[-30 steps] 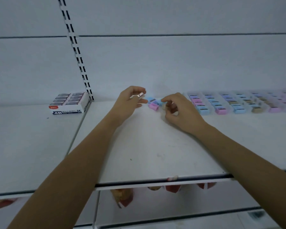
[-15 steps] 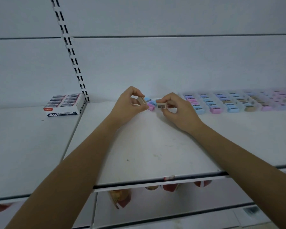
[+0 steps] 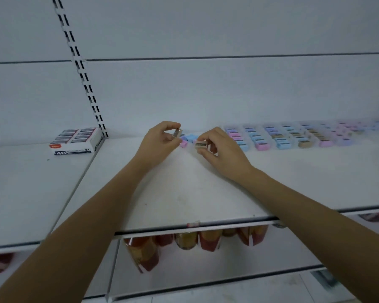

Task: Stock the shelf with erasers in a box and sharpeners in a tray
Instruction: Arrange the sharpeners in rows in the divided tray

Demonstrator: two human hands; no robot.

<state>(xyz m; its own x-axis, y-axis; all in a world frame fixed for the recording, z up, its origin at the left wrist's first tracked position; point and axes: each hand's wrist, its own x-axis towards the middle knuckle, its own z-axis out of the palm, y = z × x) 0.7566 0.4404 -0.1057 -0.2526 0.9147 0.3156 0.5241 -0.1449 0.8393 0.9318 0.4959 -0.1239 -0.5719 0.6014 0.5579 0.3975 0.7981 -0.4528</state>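
Both hands are raised over the back of the white shelf (image 3: pixel 184 193). My left hand (image 3: pixel 160 138) pinches a small beige sharpener (image 3: pixel 176 132) between thumb and fingers. My right hand (image 3: pixel 219 149) pinches another beige sharpener (image 3: pixel 200 145). Between and behind the hands lie a few loose blue and pink sharpeners (image 3: pixel 189 138) on the shelf. To the right, clear trays (image 3: pixel 278 136) hold rows of blue, pink and beige sharpeners. A box of erasers (image 3: pixel 77 138) sits at the far left by the upright.
A slotted upright (image 3: pixel 83 77) runs up the back wall. The shelf's front edge (image 3: pixel 195 226) crosses below my forearms. Red and yellow packets (image 3: pixel 184 243) hang on the level underneath.
The view has shifted slightly. Both hands hold their sharpeners a little farther apart than half a second ago; one second ago the right hand was only reaching at the loose pile.
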